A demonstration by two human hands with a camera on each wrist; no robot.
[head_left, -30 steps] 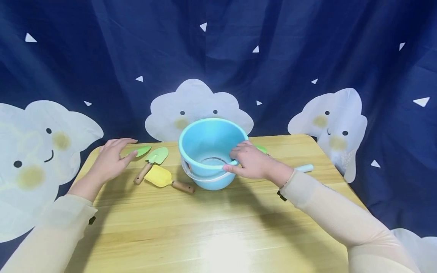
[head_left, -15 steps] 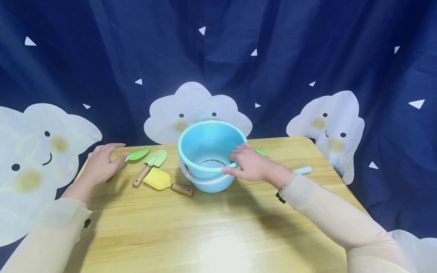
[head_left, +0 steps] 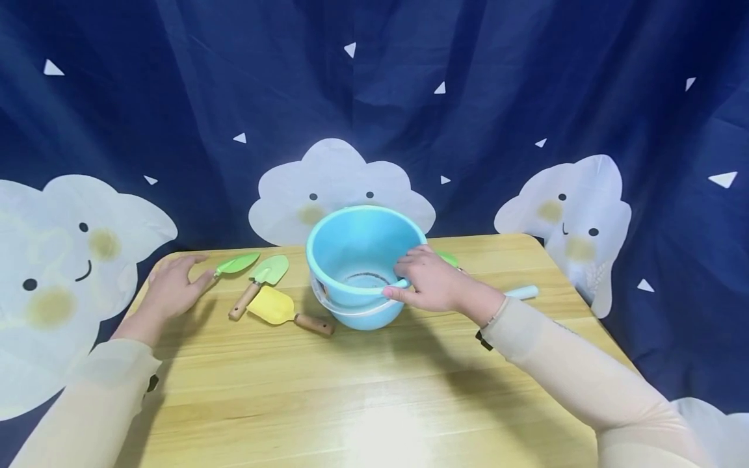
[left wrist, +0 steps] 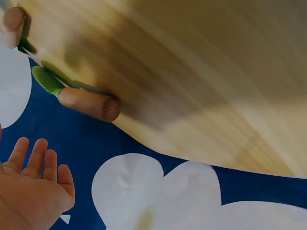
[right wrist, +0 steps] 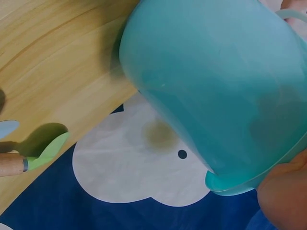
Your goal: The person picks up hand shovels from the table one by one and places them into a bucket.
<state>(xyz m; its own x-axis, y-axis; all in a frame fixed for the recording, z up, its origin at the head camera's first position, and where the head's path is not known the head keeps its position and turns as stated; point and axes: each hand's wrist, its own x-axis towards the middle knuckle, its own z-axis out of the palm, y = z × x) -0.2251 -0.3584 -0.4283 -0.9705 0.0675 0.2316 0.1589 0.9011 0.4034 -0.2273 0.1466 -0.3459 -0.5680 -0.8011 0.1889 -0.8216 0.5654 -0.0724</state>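
Note:
A light blue bucket [head_left: 351,244] stands upright at the back middle of the table, its pale carrying handle hanging down in front. My right hand [head_left: 430,279] grips the bucket's right rim, thumb outside and fingers over the edge; the right wrist view shows the hand [right wrist: 285,191] at that rim. At the far left, my left hand [head_left: 173,287] hovers by a leaf-shaped green trowel [head_left: 236,263] and covers its handle in the head view. Seen from the left wrist, that hand [left wrist: 38,191] has loosely extended fingers, apart from the trowel's wooden handle [left wrist: 88,103].
Between left hand and bucket lie a pale green hand trowel [head_left: 271,270] and a yellow scoop [head_left: 272,305], both wooden-handled. Behind the right arm show a green tool head [head_left: 447,258] and a pale blue handle [head_left: 523,292]. A navy curtain [head_left: 374,84] hangs behind the table [head_left: 281,390].
My left hand has come down and slightly left, uncovering more of the green trowel's blade. The right hand and the bucket have stayed put.

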